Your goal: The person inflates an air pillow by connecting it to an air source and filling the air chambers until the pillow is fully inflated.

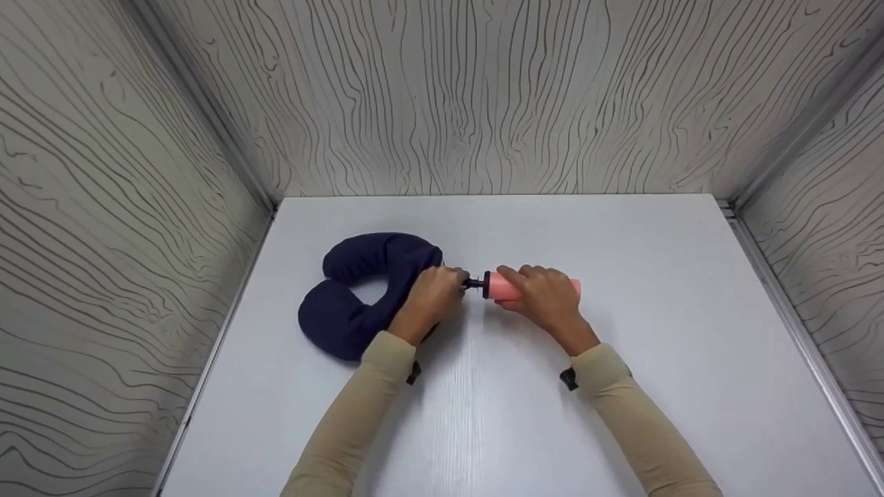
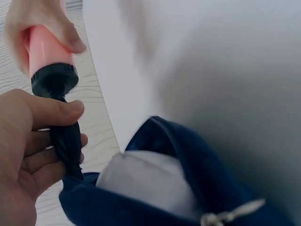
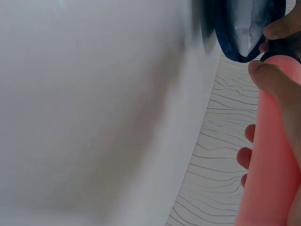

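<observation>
A navy U-shaped neck pillow lies on the left half of the table, its opening facing left. My right hand grips the pink barrel of a hand pump held level to the right of the pillow. Thumb and curled fingers of my left hand hold the pump's black end piece, close against the pillow's right edge. In the left wrist view the navy cover gapes, showing a pale inner part; a zipper pull hangs at the edge. Where the black piece ends is hidden by the cover.
The white table extends around the pillow and both forearms. Wood-grain patterned walls enclose it at the back and on both sides. A small black wrist device sits at the right cuff.
</observation>
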The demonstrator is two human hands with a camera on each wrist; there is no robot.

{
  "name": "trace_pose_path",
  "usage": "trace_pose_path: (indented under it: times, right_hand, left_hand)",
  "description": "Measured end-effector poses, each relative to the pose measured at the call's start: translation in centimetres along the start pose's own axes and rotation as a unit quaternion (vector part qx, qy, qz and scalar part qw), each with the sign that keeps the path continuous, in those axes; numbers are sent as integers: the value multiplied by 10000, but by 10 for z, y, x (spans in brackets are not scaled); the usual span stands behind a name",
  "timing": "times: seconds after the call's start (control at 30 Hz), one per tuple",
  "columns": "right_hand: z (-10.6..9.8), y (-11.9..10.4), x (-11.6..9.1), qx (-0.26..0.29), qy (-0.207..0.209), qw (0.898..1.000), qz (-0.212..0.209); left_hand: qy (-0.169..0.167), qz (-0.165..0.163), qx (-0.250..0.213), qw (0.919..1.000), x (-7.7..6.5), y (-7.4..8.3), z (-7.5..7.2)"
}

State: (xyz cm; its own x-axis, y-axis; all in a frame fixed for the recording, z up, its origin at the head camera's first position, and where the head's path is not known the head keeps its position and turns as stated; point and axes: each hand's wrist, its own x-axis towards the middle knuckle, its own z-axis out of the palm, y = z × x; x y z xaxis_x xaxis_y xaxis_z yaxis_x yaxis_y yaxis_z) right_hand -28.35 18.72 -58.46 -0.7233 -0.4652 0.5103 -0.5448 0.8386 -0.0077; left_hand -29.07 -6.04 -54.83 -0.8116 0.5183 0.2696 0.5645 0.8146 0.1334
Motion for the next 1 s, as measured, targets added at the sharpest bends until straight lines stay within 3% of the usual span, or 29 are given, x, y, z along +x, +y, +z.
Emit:
trace_pose_path:
  times: [0.27,0.5,0.77,1.0]
  right_hand:
    - [-16,29,-20,211,-211,9993,203]
    - [-27,52,-36,354,-442,9960,692]
    - [-14,20,-17,245,-422,9985,256]
    - [-1,-7,3,-91,-233,9996,101]
  left_hand:
    - [-45,-103,-330,9994,-3,-14,-2]
    - [109,-130,-186,9997,-7,-18,-3]
    - [-62,-83,25,9999,-7,-2,3]
    - [173,-96,229,9995,-4,5,6]
